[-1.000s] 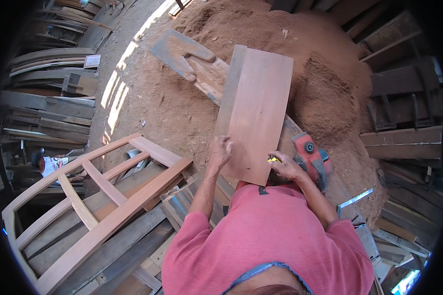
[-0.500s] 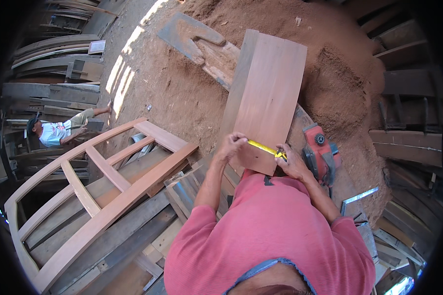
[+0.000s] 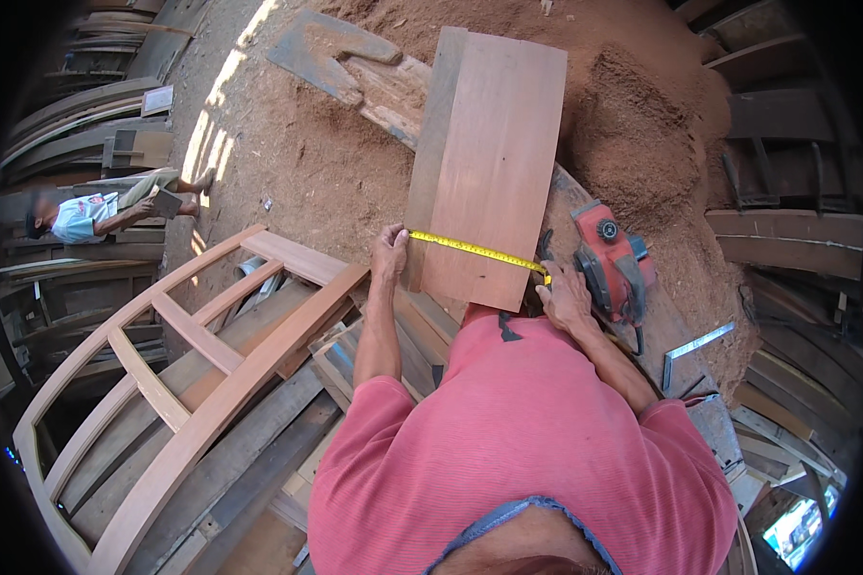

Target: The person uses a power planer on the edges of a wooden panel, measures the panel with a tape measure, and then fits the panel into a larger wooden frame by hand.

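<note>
A wide reddish wooden board (image 3: 497,144) lies in front of me, its near end close to my shirt. Across its width stretches the yellow blade of a tape measure (image 3: 470,247). At the board's left edge my left hand (image 3: 389,253) pinches the blade's free end. My right hand (image 3: 566,295) is closed around the tape's case near the right edge, and the fingers hide most of that case. Just right of this hand rests a red electric planer (image 3: 612,259).
An arched wooden frame (image 3: 194,331) lies at the left over stacked planks. A metal square (image 3: 692,353) sits at the right. Reddish sawdust (image 3: 633,125) is heaped beyond the planer. Another person (image 3: 105,213) walks at the far left, carrying a dark block.
My left hand has moved left, drawing the tape blade out longer across the board. The right hand stays by the right edge. The other person has shifted a little, and the view has moved slightly.
</note>
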A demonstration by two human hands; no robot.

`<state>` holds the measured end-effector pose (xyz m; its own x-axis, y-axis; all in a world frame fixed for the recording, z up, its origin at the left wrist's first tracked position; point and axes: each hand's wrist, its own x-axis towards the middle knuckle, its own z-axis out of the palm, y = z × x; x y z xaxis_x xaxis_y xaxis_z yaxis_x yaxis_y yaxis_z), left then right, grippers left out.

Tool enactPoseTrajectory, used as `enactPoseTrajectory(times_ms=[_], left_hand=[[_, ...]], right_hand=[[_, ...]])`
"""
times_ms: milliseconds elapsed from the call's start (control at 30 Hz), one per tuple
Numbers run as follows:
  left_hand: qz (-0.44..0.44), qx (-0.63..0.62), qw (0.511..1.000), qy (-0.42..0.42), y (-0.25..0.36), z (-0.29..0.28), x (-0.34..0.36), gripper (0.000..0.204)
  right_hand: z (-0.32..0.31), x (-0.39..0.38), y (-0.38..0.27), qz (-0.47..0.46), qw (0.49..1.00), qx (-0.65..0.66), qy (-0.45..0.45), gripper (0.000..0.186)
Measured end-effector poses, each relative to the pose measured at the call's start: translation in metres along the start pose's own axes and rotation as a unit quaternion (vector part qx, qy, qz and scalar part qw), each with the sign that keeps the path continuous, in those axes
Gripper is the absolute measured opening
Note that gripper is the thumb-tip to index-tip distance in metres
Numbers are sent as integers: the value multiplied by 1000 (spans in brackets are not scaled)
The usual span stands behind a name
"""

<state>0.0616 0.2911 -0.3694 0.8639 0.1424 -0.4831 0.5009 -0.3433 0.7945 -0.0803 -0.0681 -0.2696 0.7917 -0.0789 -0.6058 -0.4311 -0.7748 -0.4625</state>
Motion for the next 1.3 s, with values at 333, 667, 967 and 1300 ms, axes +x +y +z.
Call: enactPoseTrajectory(times_ms=[333,667,967,1300], left_hand=[[-12,-72,997,-25,-24,0,5,34],[-30,-90,995,-36,-30,-1,9,34],[-15,-69,997,-37,-26,-2,7,37],[271,401,869,106,82,81,-4,74]], right_hand=[[12,-4,0,-13,999,-23,45,56],[10,-2,-2,8,999,-15,32,56],[12,0,3,-10,999,-2,39,57],[-102,55,-32,-57,988,137,37,45]])
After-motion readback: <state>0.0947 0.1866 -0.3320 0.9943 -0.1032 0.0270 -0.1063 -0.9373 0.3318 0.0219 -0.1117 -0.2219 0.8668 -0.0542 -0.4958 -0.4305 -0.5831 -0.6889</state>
